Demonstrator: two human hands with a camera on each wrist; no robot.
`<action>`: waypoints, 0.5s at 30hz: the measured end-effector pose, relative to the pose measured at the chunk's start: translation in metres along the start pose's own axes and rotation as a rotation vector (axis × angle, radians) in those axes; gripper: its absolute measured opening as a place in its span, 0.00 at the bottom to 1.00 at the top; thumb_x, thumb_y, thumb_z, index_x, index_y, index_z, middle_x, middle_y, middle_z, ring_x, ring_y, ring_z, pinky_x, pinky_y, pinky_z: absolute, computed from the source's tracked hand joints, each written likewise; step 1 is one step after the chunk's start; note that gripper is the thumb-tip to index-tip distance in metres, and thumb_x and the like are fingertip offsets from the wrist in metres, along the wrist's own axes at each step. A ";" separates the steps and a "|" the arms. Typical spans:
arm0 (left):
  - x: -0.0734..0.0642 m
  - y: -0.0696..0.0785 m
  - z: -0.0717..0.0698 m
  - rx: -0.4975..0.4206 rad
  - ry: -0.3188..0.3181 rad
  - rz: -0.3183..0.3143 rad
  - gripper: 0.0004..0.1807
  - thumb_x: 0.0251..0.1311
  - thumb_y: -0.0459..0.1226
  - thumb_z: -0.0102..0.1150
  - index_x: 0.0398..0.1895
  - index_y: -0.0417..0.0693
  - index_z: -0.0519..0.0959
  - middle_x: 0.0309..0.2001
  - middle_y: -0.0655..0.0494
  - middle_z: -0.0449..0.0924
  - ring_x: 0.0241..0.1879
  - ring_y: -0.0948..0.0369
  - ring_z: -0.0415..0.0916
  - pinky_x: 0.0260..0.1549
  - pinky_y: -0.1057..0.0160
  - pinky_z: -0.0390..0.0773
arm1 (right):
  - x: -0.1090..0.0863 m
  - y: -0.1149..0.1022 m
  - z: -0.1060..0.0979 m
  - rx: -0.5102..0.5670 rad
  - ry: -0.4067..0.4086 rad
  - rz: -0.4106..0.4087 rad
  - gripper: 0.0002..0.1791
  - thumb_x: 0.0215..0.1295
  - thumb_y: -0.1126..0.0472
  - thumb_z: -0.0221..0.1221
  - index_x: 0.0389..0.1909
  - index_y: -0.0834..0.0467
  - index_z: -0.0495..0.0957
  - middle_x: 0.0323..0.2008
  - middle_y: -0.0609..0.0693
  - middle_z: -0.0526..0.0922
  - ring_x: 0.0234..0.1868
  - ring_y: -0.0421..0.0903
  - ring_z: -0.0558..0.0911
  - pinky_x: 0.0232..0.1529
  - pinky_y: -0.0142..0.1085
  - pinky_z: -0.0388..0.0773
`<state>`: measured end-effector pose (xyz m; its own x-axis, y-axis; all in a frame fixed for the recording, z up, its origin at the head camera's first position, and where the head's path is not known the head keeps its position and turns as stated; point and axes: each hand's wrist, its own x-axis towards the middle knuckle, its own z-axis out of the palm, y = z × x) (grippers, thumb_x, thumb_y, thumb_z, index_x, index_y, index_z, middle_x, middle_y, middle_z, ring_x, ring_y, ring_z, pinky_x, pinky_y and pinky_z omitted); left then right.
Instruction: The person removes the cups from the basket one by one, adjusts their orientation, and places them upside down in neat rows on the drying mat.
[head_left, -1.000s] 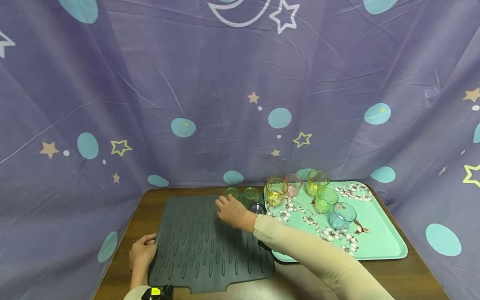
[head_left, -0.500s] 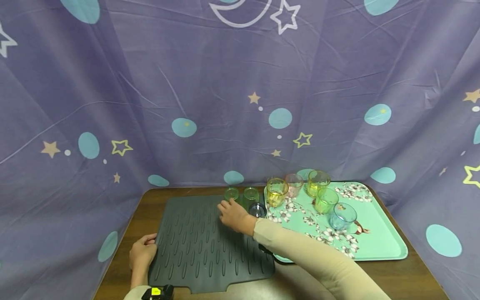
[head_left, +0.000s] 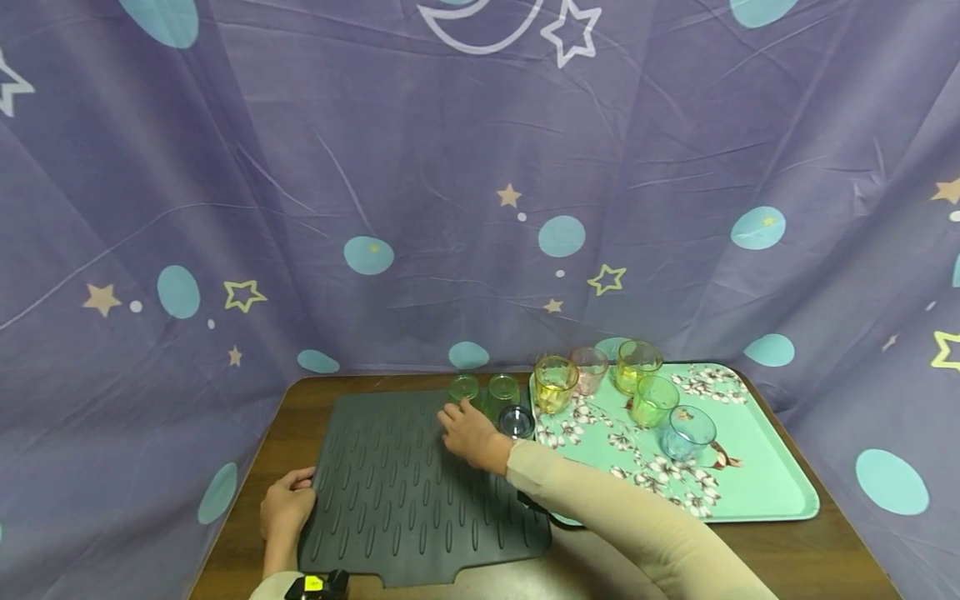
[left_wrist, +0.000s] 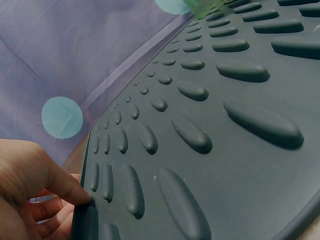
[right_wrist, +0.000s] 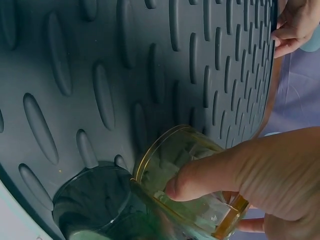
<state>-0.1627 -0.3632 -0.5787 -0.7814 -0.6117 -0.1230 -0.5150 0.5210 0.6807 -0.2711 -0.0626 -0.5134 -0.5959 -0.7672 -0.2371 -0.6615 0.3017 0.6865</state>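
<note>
My right hand [head_left: 472, 435] holds a tumbler with an amber tint [right_wrist: 167, 152] low over the dark ribbed drying mat [head_left: 397, 492]. In the right wrist view the thumb lies along its side and the glass tilts with its rim close to the mat; in the head view the hand hides it. Just beyond the hand, two green tumblers [head_left: 503, 392] stand upside down at the mat's back edge. Beside the wrist is a dark bluish tumbler [head_left: 516, 422], also upside down. At the mat's left edge, my left hand [head_left: 287, 506] pinches the rim between thumb and fingers.
A mint-green floral tray [head_left: 772, 483] lies to the right, close against the mat. On it stand several upright tumblers: yellow [head_left: 556, 385], pink [head_left: 590, 372], green [head_left: 655, 402] and blue [head_left: 687, 433] among them. A purple curtain [head_left: 420, 167] hangs right behind the table.
My right hand has drawn slightly back and to the right, so more of the left green tumbler shows. The left hand keeps its place on the mat edge.
</note>
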 end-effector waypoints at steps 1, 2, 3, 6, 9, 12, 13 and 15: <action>0.000 0.000 0.000 -0.001 0.000 0.000 0.25 0.55 0.33 0.49 0.57 0.48 0.83 0.46 0.46 0.84 0.54 0.39 0.76 0.39 0.45 0.71 | 0.001 0.000 0.001 0.000 0.004 0.002 0.25 0.66 0.36 0.61 0.63 0.31 0.76 0.68 0.41 0.67 0.68 0.42 0.65 0.70 0.40 0.68; 0.000 0.000 0.000 -0.001 -0.002 -0.002 0.25 0.55 0.33 0.49 0.57 0.48 0.83 0.46 0.45 0.84 0.54 0.39 0.76 0.39 0.46 0.71 | 0.001 0.000 0.001 0.001 0.009 0.006 0.24 0.66 0.36 0.61 0.62 0.31 0.76 0.67 0.40 0.67 0.68 0.42 0.66 0.70 0.40 0.68; 0.000 0.000 0.000 -0.003 -0.003 -0.003 0.25 0.55 0.33 0.49 0.57 0.48 0.83 0.47 0.45 0.84 0.54 0.39 0.76 0.39 0.46 0.71 | 0.001 -0.001 0.001 0.002 0.014 0.006 0.24 0.66 0.37 0.61 0.62 0.32 0.77 0.66 0.40 0.68 0.68 0.42 0.66 0.70 0.41 0.68; 0.001 0.001 0.000 -0.004 -0.003 -0.008 0.25 0.55 0.33 0.50 0.57 0.48 0.83 0.46 0.45 0.84 0.54 0.39 0.76 0.39 0.46 0.71 | 0.002 -0.002 0.003 0.002 0.026 0.006 0.23 0.66 0.36 0.61 0.61 0.32 0.78 0.65 0.40 0.68 0.66 0.42 0.66 0.69 0.41 0.68; 0.000 0.001 0.000 -0.007 -0.003 -0.011 0.25 0.55 0.33 0.50 0.57 0.47 0.83 0.46 0.45 0.84 0.55 0.39 0.76 0.39 0.45 0.71 | 0.001 -0.003 0.004 -0.001 0.033 0.006 0.23 0.65 0.36 0.61 0.61 0.31 0.77 0.64 0.40 0.68 0.66 0.42 0.66 0.69 0.41 0.68; 0.000 0.001 0.000 -0.011 -0.005 -0.016 0.25 0.55 0.33 0.50 0.57 0.48 0.82 0.46 0.45 0.84 0.55 0.39 0.75 0.41 0.42 0.71 | 0.000 -0.002 0.005 -0.002 0.041 0.005 0.24 0.65 0.36 0.62 0.62 0.31 0.76 0.64 0.40 0.68 0.66 0.42 0.66 0.69 0.41 0.68; 0.000 0.001 0.001 -0.011 -0.006 -0.017 0.25 0.56 0.33 0.50 0.57 0.48 0.82 0.46 0.46 0.84 0.56 0.38 0.75 0.41 0.42 0.71 | 0.000 -0.002 0.005 -0.002 0.041 0.003 0.25 0.65 0.36 0.62 0.63 0.31 0.75 0.65 0.40 0.68 0.66 0.42 0.66 0.69 0.41 0.68; 0.000 0.001 0.001 -0.012 -0.008 -0.019 0.25 0.56 0.33 0.50 0.57 0.48 0.82 0.46 0.46 0.83 0.56 0.38 0.75 0.42 0.40 0.71 | 0.000 -0.002 0.005 -0.006 0.036 -0.002 0.26 0.65 0.35 0.62 0.64 0.31 0.74 0.66 0.40 0.68 0.67 0.42 0.66 0.70 0.41 0.68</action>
<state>-0.1636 -0.3623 -0.5788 -0.7742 -0.6168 -0.1419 -0.5257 0.5018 0.6869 -0.2717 -0.0600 -0.5186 -0.5778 -0.7878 -0.2134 -0.6601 0.2971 0.6899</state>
